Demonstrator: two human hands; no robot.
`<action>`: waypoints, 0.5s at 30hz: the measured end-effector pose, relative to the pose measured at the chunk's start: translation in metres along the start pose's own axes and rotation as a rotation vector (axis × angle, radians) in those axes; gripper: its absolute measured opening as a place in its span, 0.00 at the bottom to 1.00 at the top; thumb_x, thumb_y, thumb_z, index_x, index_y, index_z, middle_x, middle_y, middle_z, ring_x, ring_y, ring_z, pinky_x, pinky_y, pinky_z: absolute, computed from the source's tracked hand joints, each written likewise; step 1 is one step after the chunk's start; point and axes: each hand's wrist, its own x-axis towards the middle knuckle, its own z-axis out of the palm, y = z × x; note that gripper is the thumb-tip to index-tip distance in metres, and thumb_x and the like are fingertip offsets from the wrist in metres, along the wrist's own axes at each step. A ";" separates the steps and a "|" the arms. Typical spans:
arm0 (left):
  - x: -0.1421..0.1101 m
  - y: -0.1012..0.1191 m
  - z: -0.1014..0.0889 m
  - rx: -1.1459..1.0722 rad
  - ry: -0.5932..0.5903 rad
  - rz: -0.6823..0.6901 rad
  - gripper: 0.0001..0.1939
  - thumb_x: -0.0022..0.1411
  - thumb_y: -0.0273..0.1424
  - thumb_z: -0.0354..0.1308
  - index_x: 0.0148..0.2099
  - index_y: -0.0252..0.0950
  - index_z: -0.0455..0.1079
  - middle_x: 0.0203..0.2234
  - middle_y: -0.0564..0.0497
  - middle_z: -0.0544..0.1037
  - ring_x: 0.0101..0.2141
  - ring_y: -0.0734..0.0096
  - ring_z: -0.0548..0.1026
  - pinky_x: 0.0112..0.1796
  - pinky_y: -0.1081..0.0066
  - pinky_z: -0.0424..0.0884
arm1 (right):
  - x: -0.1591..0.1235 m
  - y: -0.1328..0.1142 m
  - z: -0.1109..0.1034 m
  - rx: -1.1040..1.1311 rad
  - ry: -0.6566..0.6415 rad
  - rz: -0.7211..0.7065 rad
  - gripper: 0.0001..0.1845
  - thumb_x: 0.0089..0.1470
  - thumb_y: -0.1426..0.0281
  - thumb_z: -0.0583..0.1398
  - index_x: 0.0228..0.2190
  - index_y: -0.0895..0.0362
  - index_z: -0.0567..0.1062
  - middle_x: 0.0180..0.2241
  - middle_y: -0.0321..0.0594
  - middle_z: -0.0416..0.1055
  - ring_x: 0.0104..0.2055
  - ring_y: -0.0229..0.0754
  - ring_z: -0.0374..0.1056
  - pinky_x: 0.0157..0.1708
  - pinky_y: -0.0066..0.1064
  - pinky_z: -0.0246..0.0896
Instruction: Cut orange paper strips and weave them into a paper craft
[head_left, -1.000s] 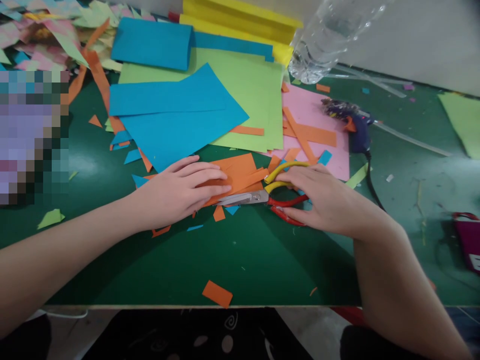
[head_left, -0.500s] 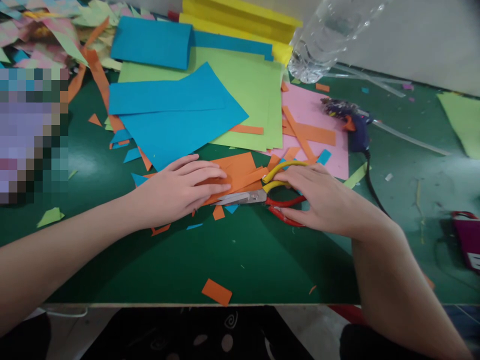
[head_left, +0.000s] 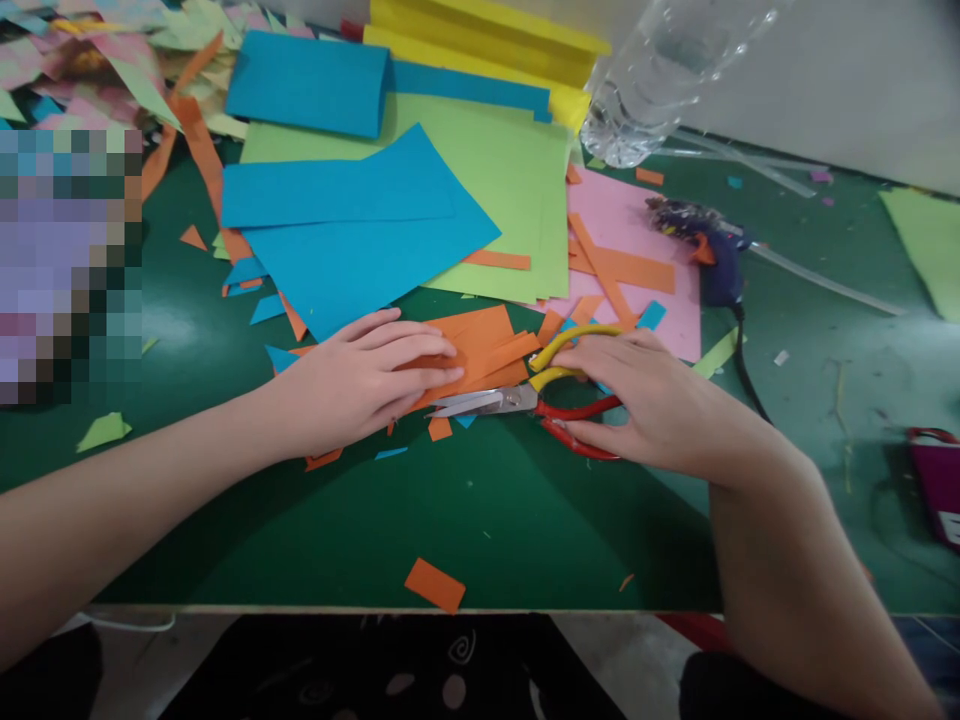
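My left hand (head_left: 375,375) lies over orange paper pieces (head_left: 480,340), its fingers stretched out and pressing them to the table. What lies under the palm is hidden. In my right hand (head_left: 645,405) are scissors (head_left: 510,398) with yellow and red handles. Their blades point left, slightly parted, along the near edge of the orange paper, with the tips close to my left fingers. Beyond my hands, blue sheets (head_left: 330,260) overlap light green sheets (head_left: 517,190).
A glue gun (head_left: 720,265) lies on pink paper (head_left: 682,325) at the right, its cord trailing toward me. Behind it stands a clear plastic bottle (head_left: 637,110). Paper scraps (head_left: 127,60) heap at the far left. An orange scrap (head_left: 435,584) lies by the table's front edge.
My right hand and the scissors have shifted very slightly right and toward me. My left hand stays on the orange paper. The view has moved a little.
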 end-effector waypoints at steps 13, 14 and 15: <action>0.001 0.000 0.001 0.021 -0.022 -0.012 0.19 0.73 0.25 0.44 0.60 0.41 0.66 0.60 0.49 0.68 0.61 0.60 0.63 0.63 0.53 0.53 | 0.003 -0.007 0.006 -0.107 0.009 -0.063 0.24 0.62 0.57 0.55 0.51 0.61 0.69 0.47 0.50 0.74 0.47 0.55 0.70 0.49 0.48 0.61; 0.001 0.000 0.002 0.021 -0.020 -0.010 0.19 0.73 0.24 0.44 0.60 0.41 0.66 0.60 0.49 0.68 0.61 0.60 0.63 0.63 0.53 0.53 | 0.003 -0.007 0.006 -0.119 0.018 -0.075 0.24 0.62 0.57 0.55 0.51 0.61 0.69 0.47 0.51 0.74 0.47 0.55 0.70 0.48 0.47 0.61; 0.001 0.000 0.002 0.022 -0.019 -0.009 0.19 0.73 0.24 0.44 0.60 0.41 0.66 0.60 0.49 0.68 0.61 0.61 0.63 0.63 0.53 0.53 | 0.003 -0.007 0.006 -0.131 0.029 -0.083 0.24 0.62 0.57 0.54 0.51 0.61 0.69 0.46 0.51 0.74 0.47 0.55 0.70 0.48 0.47 0.61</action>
